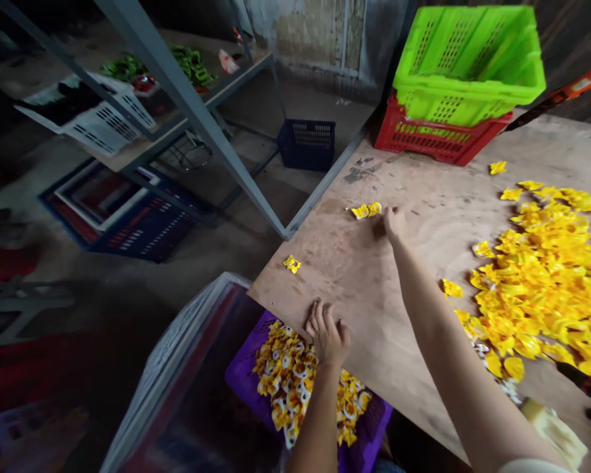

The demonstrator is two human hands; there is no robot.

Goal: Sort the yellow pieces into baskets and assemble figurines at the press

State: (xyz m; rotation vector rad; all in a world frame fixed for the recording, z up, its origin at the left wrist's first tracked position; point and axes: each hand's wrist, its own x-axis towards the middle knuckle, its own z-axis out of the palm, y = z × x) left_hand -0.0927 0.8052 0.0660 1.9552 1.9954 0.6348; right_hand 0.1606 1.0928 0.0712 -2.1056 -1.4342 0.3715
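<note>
My right hand reaches across the wooden table, its fingers curled in; whatever they may hold is hidden. Just left of those fingertips lie small yellow flower-shaped pieces. My left hand rests at the table's near edge, fingers loosely bent and thumb apart, with nothing visible in it. Below that hand, a purple crate is full of yellow flower pieces with white centres. A single yellow piece lies near the table's left corner.
A large heap of glossy yellow pieces covers the table's right side. Behind it, a green crate sits in a red crate. A grey metal frame rises at the left corner. A yellowish block lies at lower right.
</note>
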